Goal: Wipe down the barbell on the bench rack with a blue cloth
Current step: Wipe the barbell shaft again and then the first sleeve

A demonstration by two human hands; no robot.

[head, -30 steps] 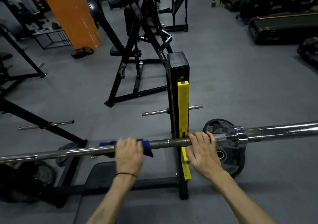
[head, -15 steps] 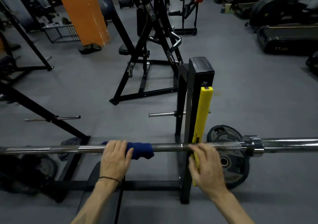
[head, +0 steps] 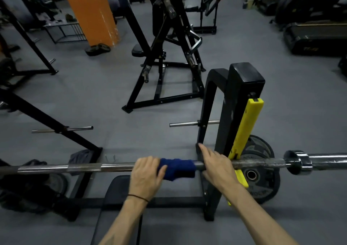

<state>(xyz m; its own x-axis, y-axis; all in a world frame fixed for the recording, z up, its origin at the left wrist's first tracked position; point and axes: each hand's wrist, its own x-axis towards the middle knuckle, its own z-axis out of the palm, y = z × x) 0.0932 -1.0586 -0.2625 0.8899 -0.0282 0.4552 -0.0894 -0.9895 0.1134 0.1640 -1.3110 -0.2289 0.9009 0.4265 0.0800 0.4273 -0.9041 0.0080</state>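
Lower centre: left hand [head: 148, 177] gripped blue cloth [head: 177, 168] around barbell [head: 75, 167]; right hand [head: 216, 166] rested loosely on the bar beside rack upright [head: 238, 117]. Risked pinching fingers there.

An orange pillar [head: 92, 11] stood far left of me, a black plate-loaded machine [head: 169, 53] behind the rack at centre, treadmills [head: 315, 36] lined far right, and a weight plate [head: 261, 171] leaned near right on grey flooring [head: 281, 98].

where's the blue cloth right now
Wrapped around the barbell at lower centre, the blue cloth sits between the left hand gripping it and the right hand.
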